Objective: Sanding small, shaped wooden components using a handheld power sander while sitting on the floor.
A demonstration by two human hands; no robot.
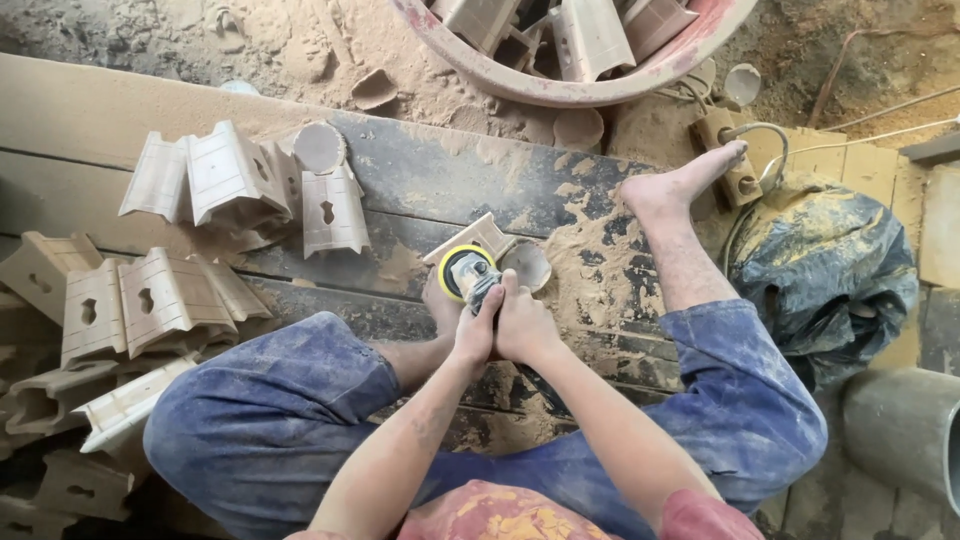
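Gripping small yellow-pad sander [467, 272] with both hands, left [476, 330] and right [522, 325], closed tight, pressing onto carved wooden piece [480, 236] pinned on dusty plank floor [420, 190] by foot [440, 305]. Risking slip toward toes.

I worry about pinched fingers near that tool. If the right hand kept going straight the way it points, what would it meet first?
The right hand points up the frame, gripping the yellow-ringed sander. Straight on, it would likely first meet the carved wooden block under the sander; depth is unclear.
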